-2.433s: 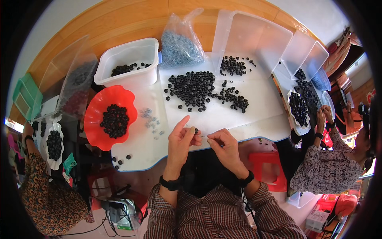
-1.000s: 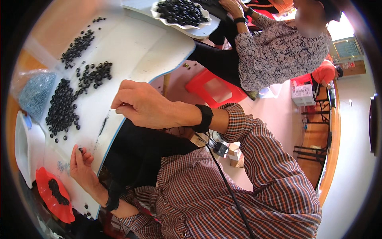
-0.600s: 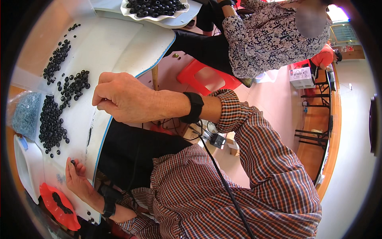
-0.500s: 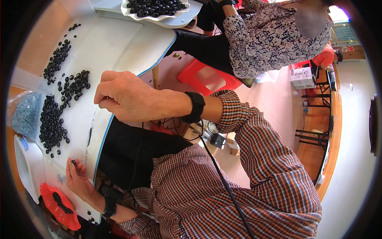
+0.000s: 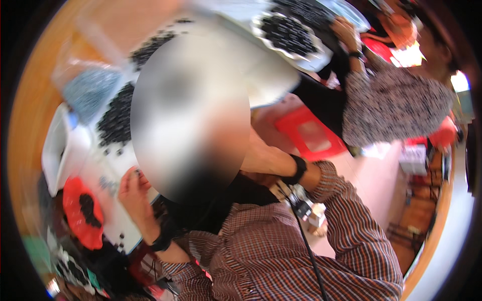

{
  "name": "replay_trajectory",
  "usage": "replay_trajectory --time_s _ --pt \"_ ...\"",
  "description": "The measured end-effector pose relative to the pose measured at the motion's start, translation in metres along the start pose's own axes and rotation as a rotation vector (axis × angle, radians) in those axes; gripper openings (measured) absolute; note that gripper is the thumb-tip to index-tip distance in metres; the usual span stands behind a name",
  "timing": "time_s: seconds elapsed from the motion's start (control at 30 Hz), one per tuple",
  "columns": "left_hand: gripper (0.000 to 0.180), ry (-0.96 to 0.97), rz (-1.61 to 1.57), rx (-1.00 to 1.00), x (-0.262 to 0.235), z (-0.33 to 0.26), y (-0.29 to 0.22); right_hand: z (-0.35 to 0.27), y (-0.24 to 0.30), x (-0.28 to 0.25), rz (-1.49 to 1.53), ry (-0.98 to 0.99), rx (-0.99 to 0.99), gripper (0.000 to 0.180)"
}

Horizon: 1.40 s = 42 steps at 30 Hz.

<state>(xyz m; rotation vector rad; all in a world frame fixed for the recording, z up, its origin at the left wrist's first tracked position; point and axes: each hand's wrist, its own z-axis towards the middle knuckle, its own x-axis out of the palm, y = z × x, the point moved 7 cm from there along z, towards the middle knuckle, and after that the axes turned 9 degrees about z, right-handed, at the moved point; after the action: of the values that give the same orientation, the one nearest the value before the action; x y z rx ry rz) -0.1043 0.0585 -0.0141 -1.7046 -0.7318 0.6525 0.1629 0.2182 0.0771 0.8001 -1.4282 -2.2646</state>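
While the view is tilting hard, the left hand (image 5: 131,193) is resting at the near edge of the white table (image 5: 281,75), fingertips drawn together on a small dark bead (image 5: 136,172), apparently pinching it. A black band is sitting on that wrist. Right hand: hidden under a large blurred oval patch; only the forearm, a black wristband (image 5: 297,169) and a plaid cuff are showing, so cannot tell whether its fingers are apart or closed.

A heap of dark beads (image 5: 116,120) is lying on the table just beyond the left hand. A red scalloped bowl (image 5: 80,213) with more dark beads is sitting near the table's left corner, beside a white tub (image 5: 63,150). A clear bag of blue-grey beads (image 5: 88,90) is lying further along the left edge.

At the far edge, another person in a speckled top (image 5: 396,108) is reaching a hand (image 5: 346,32) to a white plate (image 5: 288,37) piled with dark beads. A red stool (image 5: 309,135) is standing on the floor between the two people.
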Motion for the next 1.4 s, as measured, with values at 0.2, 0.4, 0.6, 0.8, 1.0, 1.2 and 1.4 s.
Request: replay_trajectory --time_s 0.2,0.4,0.6,0.8,1.0,1.2,1.4 --pt "0.024 0.014 -0.103 -0.042 0.01 -0.013 0.002 -0.006 -0.011 0.035 0.035 0.036 0.029 0.007" --pt "0.029 -0.009 0.001 -0.061 0.003 -0.023 -0.008 0.001 -0.01 0.076 0.062 0.095 0.051 0.005" --pt "0.032 0.013 0.09 -0.036 0.009 -0.02 -0.011 0.001 -0.013 0.094 0.053 0.104 0.037 0.011" --pt "0.029 0.091 0.057 -0.059 0.018 -0.024 -0.013 0.001 -0.014 0.106 0.029 0.093 0.018 0.01" --pt "0.026 0.228 -0.344 -0.128 0.021 -0.029 -0.004 0.004 -0.012 0.11 0.018 0.082 0.001 0.012" --pt "0.026 0.242 -0.396 -0.132 0.022 -0.034 -0.002 0.005 -0.011 0.116 -0.005 0.063 -0.009 0.014" --pt "0.026 0.265 -0.414 -0.131 0.022 -0.041 0.002 0.003 -0.015 0.125 -0.084 0.001 -0.103 0.02"
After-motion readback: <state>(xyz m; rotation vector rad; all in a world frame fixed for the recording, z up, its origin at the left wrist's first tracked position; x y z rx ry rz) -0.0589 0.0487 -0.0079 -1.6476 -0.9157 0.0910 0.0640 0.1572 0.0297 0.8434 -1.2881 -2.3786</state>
